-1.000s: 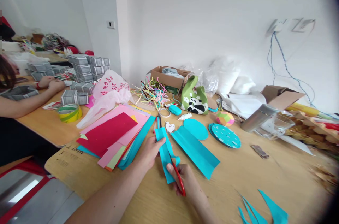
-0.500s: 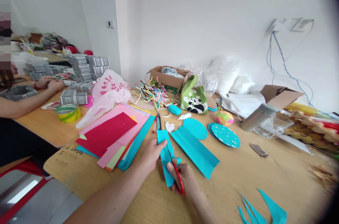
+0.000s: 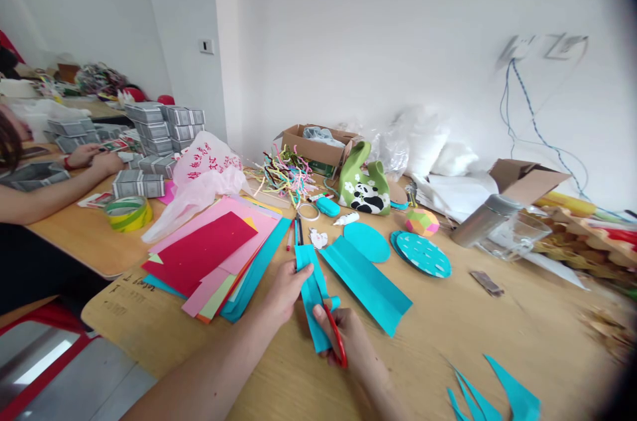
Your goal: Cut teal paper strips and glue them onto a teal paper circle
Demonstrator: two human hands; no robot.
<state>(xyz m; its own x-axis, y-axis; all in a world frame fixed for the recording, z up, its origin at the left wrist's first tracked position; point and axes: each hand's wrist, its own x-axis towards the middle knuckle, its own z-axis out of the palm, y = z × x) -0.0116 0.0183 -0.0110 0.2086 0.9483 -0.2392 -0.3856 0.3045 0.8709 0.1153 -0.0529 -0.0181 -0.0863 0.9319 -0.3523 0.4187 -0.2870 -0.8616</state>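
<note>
A narrow turquoise paper strip (image 3: pixel 309 301), creased lengthwise, is pinched near its upper half by my left hand (image 3: pixel 288 288). My right hand (image 3: pixel 348 335) is closed round red-handled scissors (image 3: pixel 337 338), whose blades lie along a slit in the strip. A thin sliver of the paper curls out to the right of the blades. Just right of my hands rests a larger folded turquoise sheet (image 3: pixel 371 285). Behind it lies a turquoise paper disc (image 3: pixel 367 242). Turquoise offcuts (image 3: pixel 517 391) are scattered at the front right.
Stacked coloured paper (image 3: pixel 213 248) is on the left, beside a plastic bag (image 3: pixel 204 162) and tape roll (image 3: pixel 128 213). Behind stand a panda bag (image 3: pixel 365 188) and cardboard box (image 3: pixel 318 145). A steel flask (image 3: pixel 488 218) is at right. Another person's hands (image 3: pixel 94 159) work at far left.
My hands, the scissors and the strip stay almost in the same place. At far left, the other person's head has lowered and their hands have shifted slightly.
</note>
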